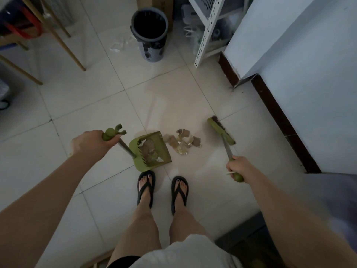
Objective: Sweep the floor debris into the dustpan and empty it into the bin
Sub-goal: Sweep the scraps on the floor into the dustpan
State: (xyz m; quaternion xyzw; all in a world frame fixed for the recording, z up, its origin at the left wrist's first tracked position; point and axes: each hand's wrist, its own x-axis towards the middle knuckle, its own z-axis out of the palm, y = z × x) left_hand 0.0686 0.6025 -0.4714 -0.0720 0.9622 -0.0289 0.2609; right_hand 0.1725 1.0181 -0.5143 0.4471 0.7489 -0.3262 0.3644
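Fingers of the left hand (90, 142) grip the dustpan (152, 151), the right hand (240, 167) grips the broom (221, 130); debris (185, 142) partly in, bin (149, 33) not yet reached.

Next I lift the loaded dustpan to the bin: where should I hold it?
Grip the green knob atop the long handle of the dustpan, from above, as the left hand does now. The handle rises from the pan's closed rear, so lifting there should tilt the open mouth up and keep the debris in.
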